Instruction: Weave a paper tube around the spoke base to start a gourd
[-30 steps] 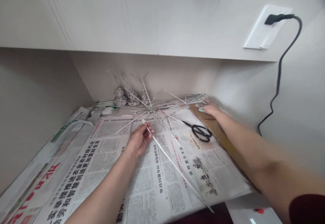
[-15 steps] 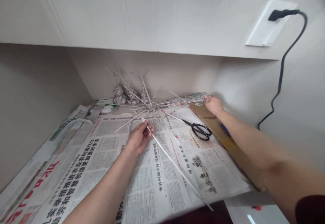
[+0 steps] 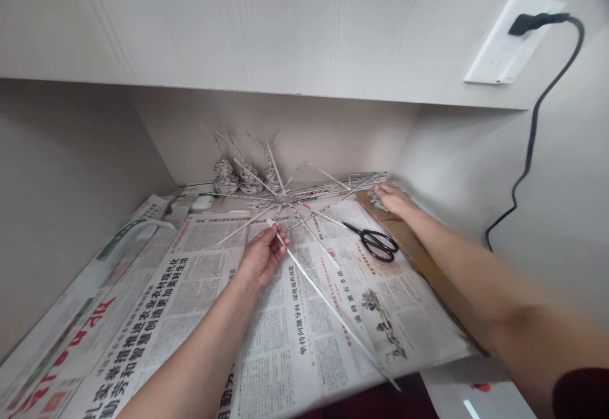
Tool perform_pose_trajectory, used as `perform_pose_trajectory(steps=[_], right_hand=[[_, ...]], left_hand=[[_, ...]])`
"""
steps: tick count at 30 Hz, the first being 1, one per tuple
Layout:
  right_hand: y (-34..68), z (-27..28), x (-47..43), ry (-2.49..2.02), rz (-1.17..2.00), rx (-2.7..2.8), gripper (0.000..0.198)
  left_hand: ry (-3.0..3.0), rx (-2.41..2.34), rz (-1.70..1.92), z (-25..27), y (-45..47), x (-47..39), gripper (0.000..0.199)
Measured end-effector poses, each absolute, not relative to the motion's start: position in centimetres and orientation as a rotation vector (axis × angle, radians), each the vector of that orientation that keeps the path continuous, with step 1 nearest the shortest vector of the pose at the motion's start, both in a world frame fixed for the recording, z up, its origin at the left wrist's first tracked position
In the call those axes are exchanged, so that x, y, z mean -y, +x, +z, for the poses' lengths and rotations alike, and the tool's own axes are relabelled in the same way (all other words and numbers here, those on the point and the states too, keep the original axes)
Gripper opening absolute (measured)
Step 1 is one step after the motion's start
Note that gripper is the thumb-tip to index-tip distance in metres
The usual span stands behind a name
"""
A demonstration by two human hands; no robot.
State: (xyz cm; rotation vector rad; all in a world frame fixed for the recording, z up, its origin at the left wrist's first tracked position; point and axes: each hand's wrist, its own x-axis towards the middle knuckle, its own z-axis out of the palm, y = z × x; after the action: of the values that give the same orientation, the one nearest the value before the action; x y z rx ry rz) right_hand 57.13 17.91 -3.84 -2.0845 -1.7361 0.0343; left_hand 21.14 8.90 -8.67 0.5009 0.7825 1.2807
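Note:
My left hand (image 3: 263,255) pinches a long white rolled-paper stick (image 3: 328,303) near its upper end; the stick slants down to the right past the table's front edge. Just beyond it lies a star of paper sticks (image 3: 283,199), joined at the middle with its spokes spread outward. My right hand (image 3: 394,200) reaches to the back right, its fingers closed on a crumpled greyish piece (image 3: 377,202) over the cardboard (image 3: 431,273). What that piece is, I cannot make out. Black-handled scissors (image 3: 379,245) rest on the newspaper between the hands.
Newspaper sheets (image 3: 266,343) cover the table. Behind the star lie a bundle of paper sticks (image 3: 328,188) and several small woven gourd shapes (image 3: 225,181). A low panel (image 3: 285,32) overhangs the back. At right, a black cord (image 3: 533,127) hangs from a wall socket (image 3: 499,48).
My right hand has shifted slightly left and down from the ends of the stick bundle, and a crumpled greyish piece now shows under its fingers. My left hand keeps its pinch.

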Motion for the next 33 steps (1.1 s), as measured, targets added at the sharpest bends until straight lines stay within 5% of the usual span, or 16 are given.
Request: perform_pose_trajectory(steps=[5, 13, 24, 29, 33], right_hand=[[55.0, -1.2, -16.1, -1.869, -0.020, 1.626, 0.027], [45.4, -1.2, -3.3, -1.738, 0.444, 1.984, 0.043], [43.5, -3.9, 5.8, -1.601, 0.940, 2.030, 0.039], [43.7, -4.3, 7.9, -1.662, 0.848, 2.085, 0.023], [43.9, -5.0, 8.4, -1.751, 0.858, 2.078, 0.027]], left_hand=[[0.502, -0.773, 1.286, -8.5, 21.1, -8.9, 0.010], [0.476, -0.734, 1.365, -7.6, 20.5, -8.9, 0.011], [0.395, -0.732, 1.408, -6.7, 19.9, -8.7, 0.009], [0.380, -0.708, 1.419, -6.4, 19.8, -8.6, 0.011], [0.369, -0.671, 1.420, -6.1, 19.7, -8.5, 0.013]])
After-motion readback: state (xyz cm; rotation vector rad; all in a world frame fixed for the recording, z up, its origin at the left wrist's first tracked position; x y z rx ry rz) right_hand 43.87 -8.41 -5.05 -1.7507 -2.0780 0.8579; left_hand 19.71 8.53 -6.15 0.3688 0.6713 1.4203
